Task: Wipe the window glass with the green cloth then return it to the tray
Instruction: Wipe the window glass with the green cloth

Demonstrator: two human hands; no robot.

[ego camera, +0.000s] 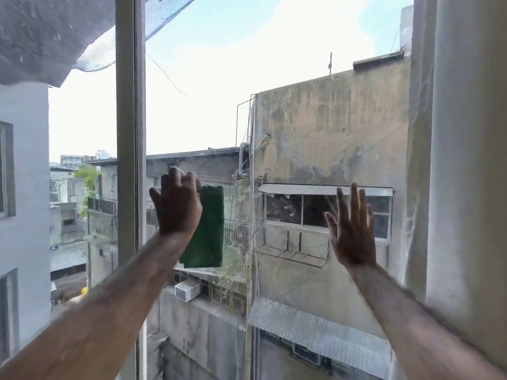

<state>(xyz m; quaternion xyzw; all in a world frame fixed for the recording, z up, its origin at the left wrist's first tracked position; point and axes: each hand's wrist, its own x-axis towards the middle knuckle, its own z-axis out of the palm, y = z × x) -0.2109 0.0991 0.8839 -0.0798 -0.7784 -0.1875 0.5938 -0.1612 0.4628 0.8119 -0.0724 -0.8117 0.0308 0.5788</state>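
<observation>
Two hands are up at the glass (288, 78), and they do different work. My left hand (177, 204) is curled tight, fingers (181, 178) bunched over the top edge of the cloth (210, 229); the green fold hangs down from my knuckles, to the right of my wrist, against the pane or just off it, I cannot tell which. My right hand (352, 231) is spread flat, fingers splayed and empty, palm toward the glass as if steadying me; whether it touches, I cannot tell.

I judge this is the wiping step, early or midway: the cloth is raised at the pane, not folded away. Next I need to press the cloth flat with my left hand and sweep across and down, keeping the grip firm so it does not slip.

Left of my left fingers stands one frame post (130, 160). Right of my right fingers hangs one curtain (463, 160).

Count: one cloth, one post, one curtain, two hands. No tray shows here.
</observation>
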